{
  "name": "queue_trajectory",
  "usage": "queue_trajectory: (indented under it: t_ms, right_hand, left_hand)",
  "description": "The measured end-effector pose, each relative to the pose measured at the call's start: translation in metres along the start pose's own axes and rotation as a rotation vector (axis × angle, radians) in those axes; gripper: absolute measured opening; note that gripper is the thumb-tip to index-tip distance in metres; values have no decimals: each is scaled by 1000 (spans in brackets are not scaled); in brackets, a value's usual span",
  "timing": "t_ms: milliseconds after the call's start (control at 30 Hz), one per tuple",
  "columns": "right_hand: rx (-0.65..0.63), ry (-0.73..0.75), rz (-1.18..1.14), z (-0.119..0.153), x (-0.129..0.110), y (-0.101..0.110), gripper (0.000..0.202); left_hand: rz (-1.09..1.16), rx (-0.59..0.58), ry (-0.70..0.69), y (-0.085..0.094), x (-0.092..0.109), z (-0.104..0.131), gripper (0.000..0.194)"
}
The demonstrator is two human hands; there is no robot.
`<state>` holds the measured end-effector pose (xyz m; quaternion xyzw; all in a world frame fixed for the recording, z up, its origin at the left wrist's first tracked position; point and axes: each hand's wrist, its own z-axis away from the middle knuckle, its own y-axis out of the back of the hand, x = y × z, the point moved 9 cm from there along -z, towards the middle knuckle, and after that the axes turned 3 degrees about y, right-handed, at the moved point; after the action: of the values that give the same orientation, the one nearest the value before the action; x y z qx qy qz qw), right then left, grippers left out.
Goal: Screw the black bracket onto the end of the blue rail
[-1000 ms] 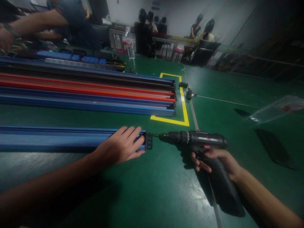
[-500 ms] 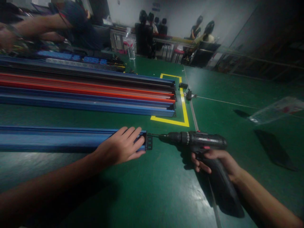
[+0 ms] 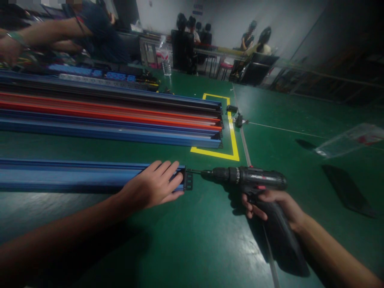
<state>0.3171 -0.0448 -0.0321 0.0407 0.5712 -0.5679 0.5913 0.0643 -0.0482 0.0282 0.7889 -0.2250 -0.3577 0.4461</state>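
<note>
My left hand (image 3: 154,184) is wrapped over the right end of a long blue metal profile (image 3: 75,176) lying on the green table. Just past my fingers, a black slotted end bracket (image 3: 189,181) sits at the profile's end. My right hand (image 3: 270,204) grips the handle of a black cordless drill (image 3: 261,178), which points left. Its long bit (image 3: 198,172) reaches the upper part of the bracket. Whether the tip sits in a screw is too small to make out.
Several blue, black and red profiles (image 3: 120,112) lie behind, their ends inside a yellow tape outline (image 3: 235,140). Small black parts (image 3: 239,121) lie beside it. One bottle (image 3: 351,140) lies at right near a dark phone-like slab (image 3: 348,190); another bottle (image 3: 165,60) stands behind. A co-worker's arm (image 3: 51,34) extends at upper left.
Both hands, the drill and the blue profile stay in nearly the same place. The co-worker's hand at upper left has shifted slightly.
</note>
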Motion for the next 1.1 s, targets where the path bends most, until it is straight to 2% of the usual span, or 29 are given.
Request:
queue_trajectory:
  t_ms: [1100]
  right_hand:
    - [-4,0,2,0,-1,0,35]
  left_hand:
    - [39,-59,8,-3,-2,-2,34]
